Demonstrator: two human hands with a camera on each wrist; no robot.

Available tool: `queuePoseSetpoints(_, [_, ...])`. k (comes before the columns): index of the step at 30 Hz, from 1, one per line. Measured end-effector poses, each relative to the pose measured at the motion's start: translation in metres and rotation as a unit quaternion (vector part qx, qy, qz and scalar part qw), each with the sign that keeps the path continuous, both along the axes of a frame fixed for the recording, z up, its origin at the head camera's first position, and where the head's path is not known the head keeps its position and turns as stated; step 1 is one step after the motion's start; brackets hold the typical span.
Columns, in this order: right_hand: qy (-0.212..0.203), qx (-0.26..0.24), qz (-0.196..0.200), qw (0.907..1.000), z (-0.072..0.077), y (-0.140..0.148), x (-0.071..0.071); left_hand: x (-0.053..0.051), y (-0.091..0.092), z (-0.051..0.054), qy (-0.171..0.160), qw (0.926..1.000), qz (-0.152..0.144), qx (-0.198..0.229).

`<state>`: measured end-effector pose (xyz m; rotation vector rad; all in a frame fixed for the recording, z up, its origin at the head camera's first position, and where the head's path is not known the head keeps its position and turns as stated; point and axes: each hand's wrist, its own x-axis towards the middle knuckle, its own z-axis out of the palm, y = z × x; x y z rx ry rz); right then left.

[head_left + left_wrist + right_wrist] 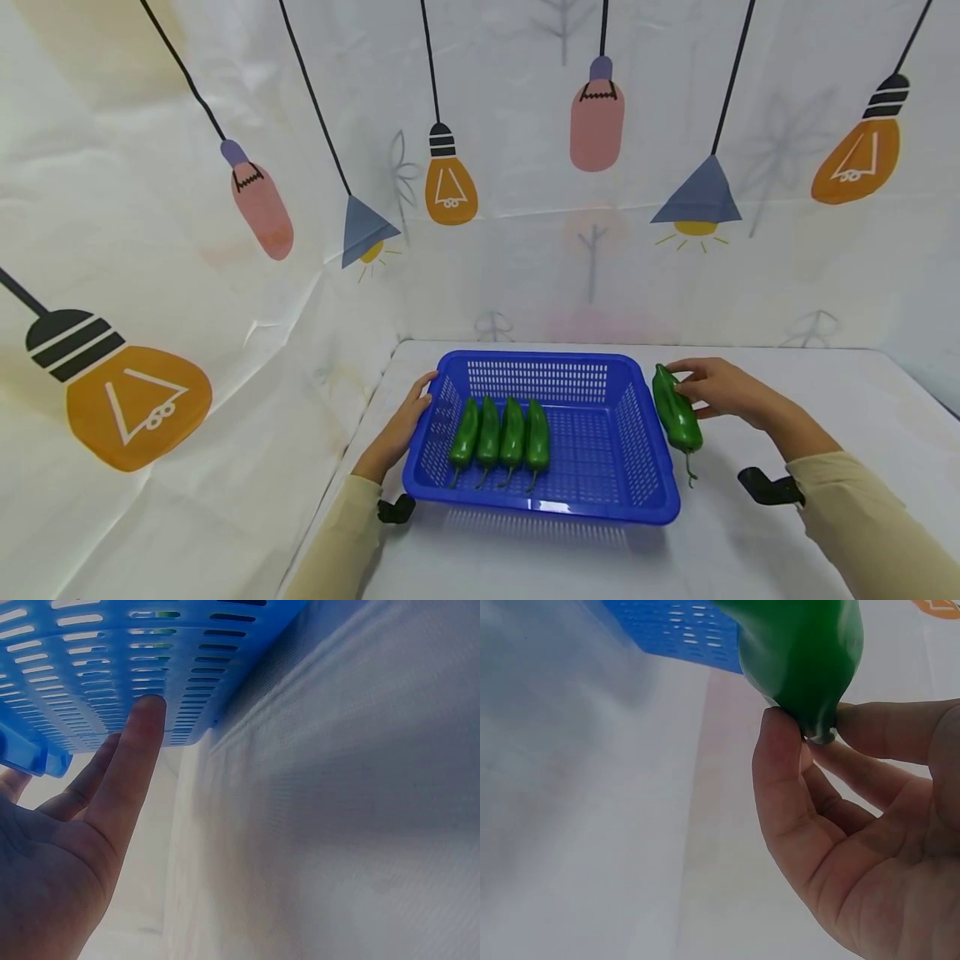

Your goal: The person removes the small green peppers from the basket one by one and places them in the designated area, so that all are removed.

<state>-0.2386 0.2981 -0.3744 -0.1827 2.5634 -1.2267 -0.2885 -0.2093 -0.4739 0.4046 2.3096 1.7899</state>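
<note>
My right hand (720,387) pinches a glossy green pepper (676,410) just outside the right wall of a blue plastic basket (592,507). The pepper's thin curved stem points down toward me. In the right wrist view, thumb and fingertips close on the pepper's (802,652) narrow end. My left hand (400,425) touches the basket's left side near the rim. The left wrist view shows a straight finger against the slotted outer wall (191,682). Several similar green peppers (512,435) lie side by side in the basket's left half, stems toward me.
The basket stands on a white-covered table (795,375). Behind and to the left hangs a white sheet (517,275) printed with lamps and bulbs. A black wrist strap piece (770,486) sticks out by the right sleeve, another (396,508) by the left.
</note>
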Motion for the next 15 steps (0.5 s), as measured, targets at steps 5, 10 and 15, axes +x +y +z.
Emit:
queuePoseSetpoints(5, [-0.004, -0.004, -0.006, 1.0, -0.006, 0.005, 0.001, 0.0, -0.001, -0.001, -0.002, 1.0, -0.001, 0.002])
queuePoseSetpoints(10, [-0.013, -0.003, -0.013, 0.9998, -0.013, 0.007, 0.002, 0.0, -0.001, -0.002, 0.004, 1.0, -0.004, 0.001])
queuePoseSetpoints(15, [-0.022, -0.004, -0.022, 0.9995, -0.02, 0.009, 0.001, -0.001, -0.001, -0.001, 0.002, 1.0, -0.003, -0.004])
